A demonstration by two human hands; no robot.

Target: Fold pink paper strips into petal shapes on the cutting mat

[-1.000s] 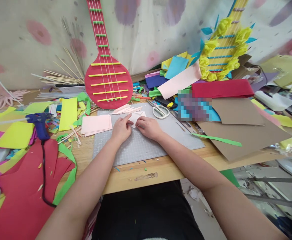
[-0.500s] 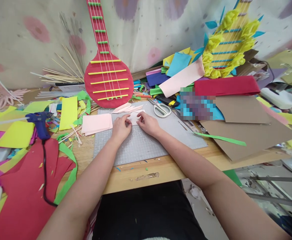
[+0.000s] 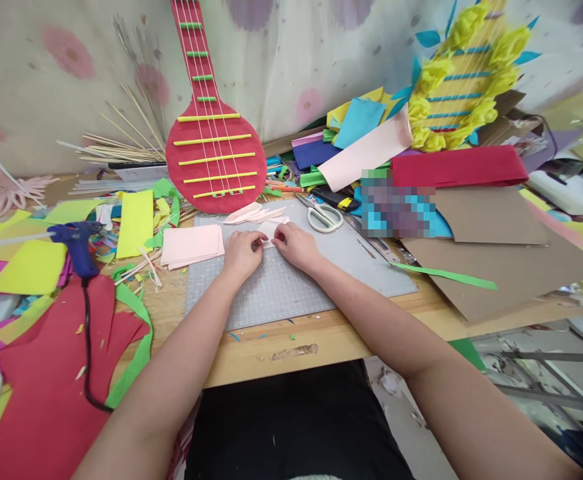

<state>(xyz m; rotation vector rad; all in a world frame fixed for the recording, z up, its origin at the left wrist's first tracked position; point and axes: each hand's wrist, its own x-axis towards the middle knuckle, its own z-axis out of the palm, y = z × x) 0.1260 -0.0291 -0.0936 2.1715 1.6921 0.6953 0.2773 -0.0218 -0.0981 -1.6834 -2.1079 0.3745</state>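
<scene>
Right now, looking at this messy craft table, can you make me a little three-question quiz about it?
1. True or false: both hands, the left hand and the right hand, press on one small pale pink paper piece lying on the grey cutting mat.
2. What lies just left of the left hand? A) scissors B) a stack of pink paper C) a glue gun
3. Fill in: the scissors have ____ handles.

Key
1. True.
2. B: the stack of pink paper sits there; the blue glue gun is farther left.
3. White.
</scene>
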